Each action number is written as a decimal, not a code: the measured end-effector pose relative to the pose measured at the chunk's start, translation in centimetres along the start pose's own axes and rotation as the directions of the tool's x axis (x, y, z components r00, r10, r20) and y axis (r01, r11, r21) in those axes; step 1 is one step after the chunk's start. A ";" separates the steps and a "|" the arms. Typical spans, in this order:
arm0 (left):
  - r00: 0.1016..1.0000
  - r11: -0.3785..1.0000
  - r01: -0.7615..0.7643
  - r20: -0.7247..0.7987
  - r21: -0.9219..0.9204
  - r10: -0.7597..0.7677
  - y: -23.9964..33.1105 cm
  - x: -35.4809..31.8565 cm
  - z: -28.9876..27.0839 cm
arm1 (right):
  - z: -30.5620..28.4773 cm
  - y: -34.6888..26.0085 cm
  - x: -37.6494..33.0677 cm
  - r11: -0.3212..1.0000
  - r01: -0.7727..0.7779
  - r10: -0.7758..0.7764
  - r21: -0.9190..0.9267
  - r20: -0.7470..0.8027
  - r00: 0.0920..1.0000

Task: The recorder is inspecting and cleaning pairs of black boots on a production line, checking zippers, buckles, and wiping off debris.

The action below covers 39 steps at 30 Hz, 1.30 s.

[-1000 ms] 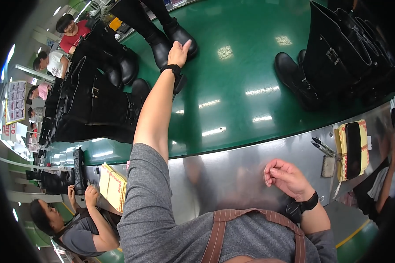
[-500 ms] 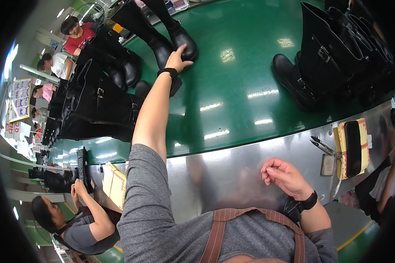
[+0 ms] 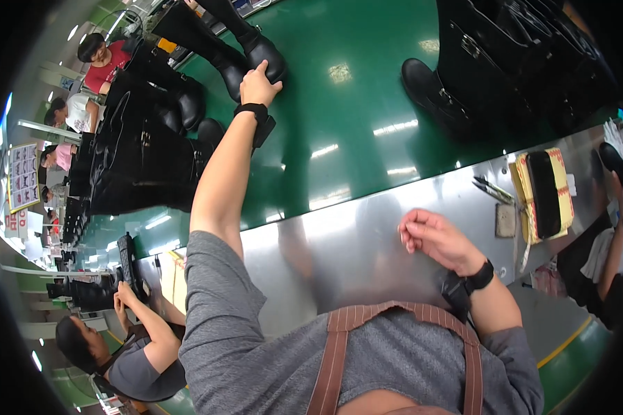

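My left hand [image 3: 258, 86] reaches far out over the green table, its thumb and index finger spread against the toes of a pair of tall black boots [image 3: 264, 55]. The boots stand upright side by side; my hand hides part of the nearer toe. Its other fingers are hard to see. My right hand [image 3: 436, 238] hovers above the metal ledge, with fingers loosely curled in and nothing visible in them. Black bands circle both wrists.
More black buckled boots stand at left [image 3: 149, 152] and right [image 3: 477, 76]. On the metal ledge [image 3: 353, 256] lie pens [image 3: 493, 188], a grey block [image 3: 505, 220] and a black phone [image 3: 543, 194] on a yellow notebook [image 3: 564, 181]. Co-workers are at the left; another person is partly visible at right.
The whole view has shifted, so the boots and ledge sit further left and higher. My left hand stays at the boot toes; my right hand remains curled over the ledge.
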State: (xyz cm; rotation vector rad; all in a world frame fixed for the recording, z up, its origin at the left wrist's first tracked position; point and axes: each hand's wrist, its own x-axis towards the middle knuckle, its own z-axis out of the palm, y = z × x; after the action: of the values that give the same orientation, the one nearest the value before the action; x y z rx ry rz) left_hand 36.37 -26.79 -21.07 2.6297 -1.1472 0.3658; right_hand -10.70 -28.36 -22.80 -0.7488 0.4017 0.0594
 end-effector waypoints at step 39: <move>0.907 0.638 -0.418 -0.251 -0.647 0.339 11.6 -30.5 -17.2 | 9.9 -1.5 -3.3 0.042 0.521 -0.853 -0.853 0.241 0.463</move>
State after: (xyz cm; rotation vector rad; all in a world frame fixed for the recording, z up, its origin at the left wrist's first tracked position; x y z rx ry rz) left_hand 5.47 -8.13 -13.35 1.6876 -1.4507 0.1035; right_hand -10.17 -22.54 -14.00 -1.9865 0.2468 -0.9727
